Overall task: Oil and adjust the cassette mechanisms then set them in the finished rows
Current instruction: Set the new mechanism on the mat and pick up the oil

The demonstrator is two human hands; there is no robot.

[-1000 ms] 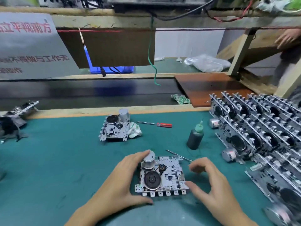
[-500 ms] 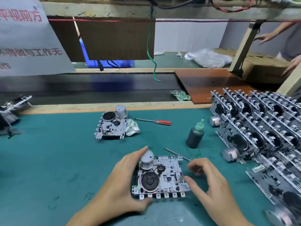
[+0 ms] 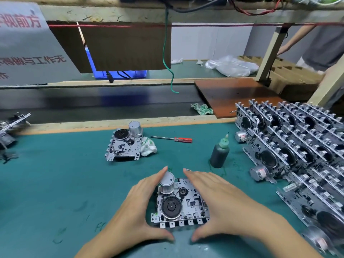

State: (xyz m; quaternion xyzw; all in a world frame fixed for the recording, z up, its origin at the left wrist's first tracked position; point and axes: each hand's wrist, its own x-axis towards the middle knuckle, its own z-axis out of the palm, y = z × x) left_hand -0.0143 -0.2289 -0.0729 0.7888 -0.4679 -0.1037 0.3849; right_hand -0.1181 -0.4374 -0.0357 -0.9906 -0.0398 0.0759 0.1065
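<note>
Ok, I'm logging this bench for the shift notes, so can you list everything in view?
cassette mechanism: one, silver with black flywheel, near edge of mat, between both hands
second mechanism: one, silver, mid mat, flat
rag: one, white and green, against the second mechanism's right side
screwdriver: one, red handle, lying right of the rag
oil bottle: one, dark with green nozzle, upright, right of centre
finished rows: many silver mechanisms, standing on edge, right side
green mat: one, covers the bench
conveyor belt: one, black, behind the mat
brown board: one, across the belt's right end
left hand: on the mechanism's left side
right hand: on its right side
</note>
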